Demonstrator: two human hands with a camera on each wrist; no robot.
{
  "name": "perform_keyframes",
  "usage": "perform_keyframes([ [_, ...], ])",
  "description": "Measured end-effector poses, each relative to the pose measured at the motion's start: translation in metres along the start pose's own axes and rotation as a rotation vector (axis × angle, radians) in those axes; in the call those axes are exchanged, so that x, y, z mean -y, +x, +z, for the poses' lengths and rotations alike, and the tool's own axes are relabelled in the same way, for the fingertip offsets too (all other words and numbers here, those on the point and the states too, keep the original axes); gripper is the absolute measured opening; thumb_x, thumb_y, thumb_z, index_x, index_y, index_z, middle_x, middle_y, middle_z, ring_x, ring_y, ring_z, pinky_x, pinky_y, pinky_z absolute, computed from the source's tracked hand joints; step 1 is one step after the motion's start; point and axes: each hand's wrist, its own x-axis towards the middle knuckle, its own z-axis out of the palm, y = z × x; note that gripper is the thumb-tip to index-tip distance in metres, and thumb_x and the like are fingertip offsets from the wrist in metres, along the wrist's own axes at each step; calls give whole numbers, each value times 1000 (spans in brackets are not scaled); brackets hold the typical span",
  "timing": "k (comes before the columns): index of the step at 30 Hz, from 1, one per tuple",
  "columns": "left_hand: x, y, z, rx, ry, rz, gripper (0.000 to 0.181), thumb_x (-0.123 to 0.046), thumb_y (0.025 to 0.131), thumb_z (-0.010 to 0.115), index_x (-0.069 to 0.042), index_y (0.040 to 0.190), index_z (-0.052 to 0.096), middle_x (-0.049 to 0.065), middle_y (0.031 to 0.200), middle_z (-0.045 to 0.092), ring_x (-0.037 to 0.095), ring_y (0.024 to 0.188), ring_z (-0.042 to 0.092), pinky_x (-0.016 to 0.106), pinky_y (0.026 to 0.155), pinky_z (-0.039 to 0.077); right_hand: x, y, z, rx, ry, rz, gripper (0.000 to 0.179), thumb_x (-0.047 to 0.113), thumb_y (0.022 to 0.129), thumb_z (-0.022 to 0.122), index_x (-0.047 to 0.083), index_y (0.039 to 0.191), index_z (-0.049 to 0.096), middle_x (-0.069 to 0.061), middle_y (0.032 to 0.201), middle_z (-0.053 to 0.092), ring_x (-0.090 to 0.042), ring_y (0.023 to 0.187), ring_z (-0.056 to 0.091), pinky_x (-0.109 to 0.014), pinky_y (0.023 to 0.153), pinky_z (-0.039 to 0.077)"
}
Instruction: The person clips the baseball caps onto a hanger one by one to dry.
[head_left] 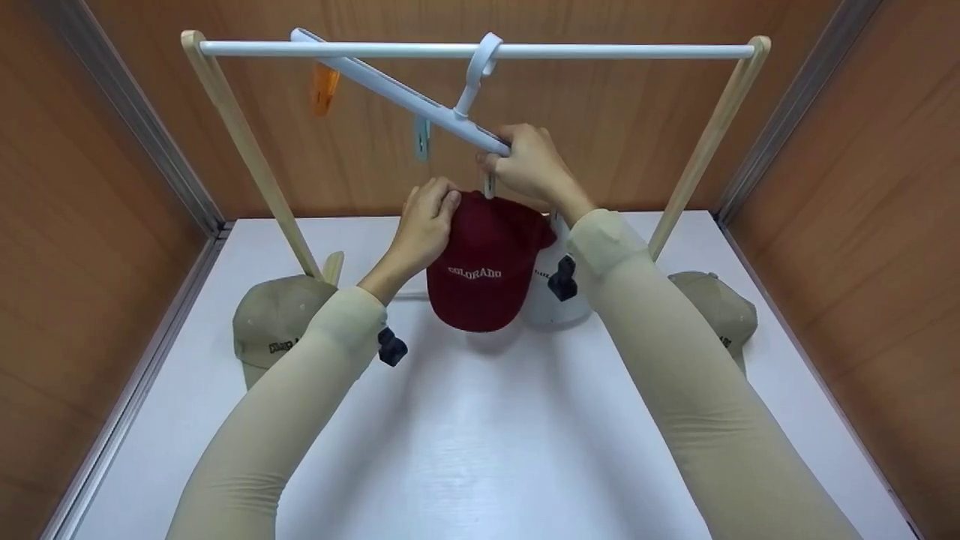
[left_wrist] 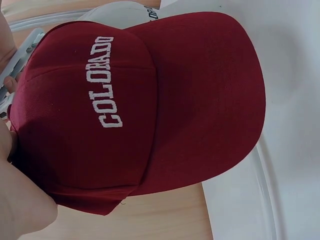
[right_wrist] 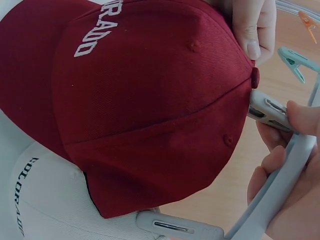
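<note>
A red baseball cap point(head_left: 484, 255) lettered COLORADO hangs crown up and brim down. My left hand point(head_left: 424, 225) grips its crown from the left; in the right wrist view those fingers point(right_wrist: 252, 30) pinch the fabric near the top button. My right hand point(head_left: 532, 165) is at the lower right end of a pale clip hanger point(head_left: 397, 90). Its thumb and a finger pinch a grey clip point(right_wrist: 270, 107), whose tip meets the cap's top, while other fingers curl by the hanger bar. Behind the red cap, a white cap point(right_wrist: 40, 195) hangs at another grey clip point(right_wrist: 175, 225).
The hanger's hook point(head_left: 480, 64) is over a white rod point(head_left: 637, 51) on wooden legs, and the hanger tilts down rightward. Farther left on it are an orange clip point(head_left: 324, 88) and a teal clip point(head_left: 421, 137). Khaki caps lie left point(head_left: 274, 319) and right point(head_left: 712, 307) on the white table point(head_left: 465, 450).
</note>
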Motion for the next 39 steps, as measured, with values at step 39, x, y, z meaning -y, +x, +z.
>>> perform_keyframes([
  [39, -1, 2, 10, -70, -89, -61, 28, -25, 116, 39, -7, 119, 60, 6, 115, 59, 20, 108, 48, 37, 99, 39, 5, -3, 0, 40, 107, 40, 24, 21, 104, 64, 5, 121, 71, -6, 111, 72, -15, 102, 63, -30, 95, 48],
])
